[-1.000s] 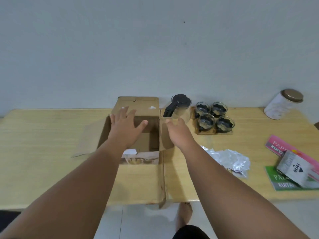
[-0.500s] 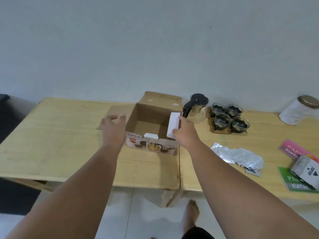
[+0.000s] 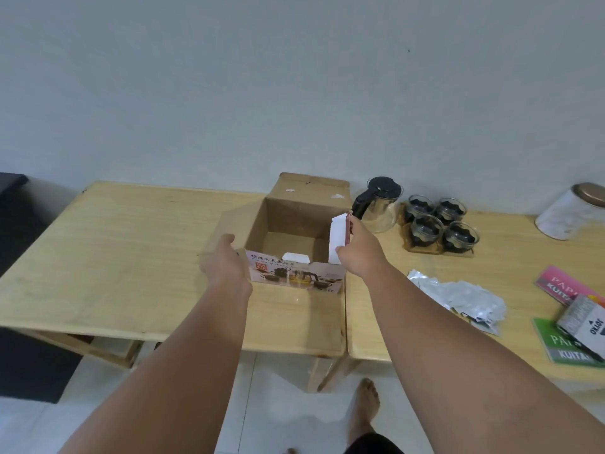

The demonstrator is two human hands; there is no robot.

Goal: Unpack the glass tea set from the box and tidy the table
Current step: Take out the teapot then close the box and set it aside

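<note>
The open cardboard box (image 3: 296, 277) stands on the wooden table (image 3: 131, 257), its printed front face towards me. Inside I see only bare cardboard and a white tab at the front. My left hand (image 3: 226, 263) holds the box's left front corner by the left flap, with the fingertips hidden behind it. My right hand (image 3: 360, 253) grips the right flap (image 3: 338, 239), which stands upright with its white side inward. The glass teapot (image 3: 379, 206) with a black lid stands just right of the box. Beside it, several glass cups (image 3: 438, 224) sit on a wooden tray (image 3: 422, 250).
Crumpled silver wrapping (image 3: 458, 296) lies right of the box. A white jar (image 3: 573, 213) with a brown lid leans at the far right. Pink and green booklets (image 3: 563, 285) and a small grey box (image 3: 586, 319) lie at the right edge. My bare foot (image 3: 363, 411) is on the floor.
My hands moved from over the box's opening to its two sides. The right flap now stands upright in my right hand. The view has pulled back and shifted left.
</note>
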